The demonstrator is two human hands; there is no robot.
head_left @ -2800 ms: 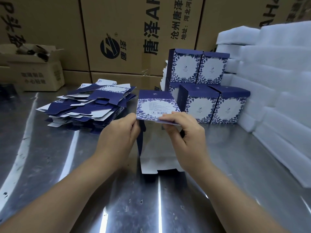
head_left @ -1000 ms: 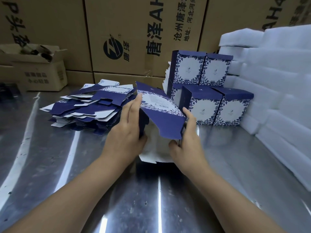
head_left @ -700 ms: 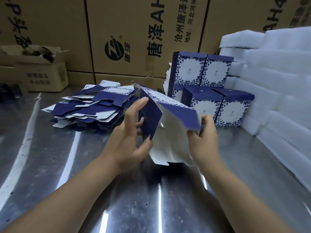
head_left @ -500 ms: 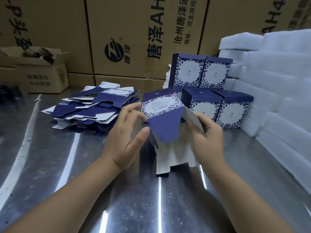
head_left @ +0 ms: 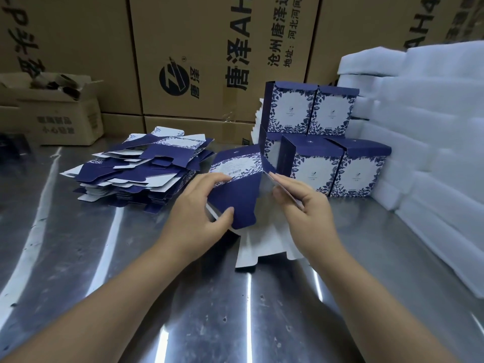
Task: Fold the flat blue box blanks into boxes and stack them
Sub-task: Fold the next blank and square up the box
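**Half-Folded Blank Pinched in Both Hands Over the Steel Table**

Nearest to us, our two bare forearms came in from seven and five o'clock over the steel table (head_left: 183, 323), whose surface showed scuffs and streaks of reflected light. Just beyond, at the centre, we held the box blank (head_left: 237, 197) partly opened. Its dark blue outside was turned toward us, and its white inside showed below and to the right. Our left hand (head_left: 196, 216) pinched the blue panel from the nine o'clock side, thumb on the near face and fingers curled over the patterned band that carries a barcode. Our right hand (head_left: 307, 205) pinched a thin side panel at the three o'clock edge between thumb and curled fingers. The blank's white lower flaps hung down at six o'clock and seemed to meet the table; we could not tell how firmly.

Farther out at ten o'clock, the pile of flat blanks (head_left: 141, 174) lay loosely fanned on the table, well apart from our hands. At one o'clock stood the folded boxes (head_left: 330, 163), two upright on top of a lower row. They were just beside the foam sheets (head_left: 432, 132) heaped from two to four o'clock. Farthest, across twelve o'clock, printed brown cartons (head_left: 199, 43) formed a wall, and a small open carton (head_left: 62, 119) sat at ten o'clock against them.
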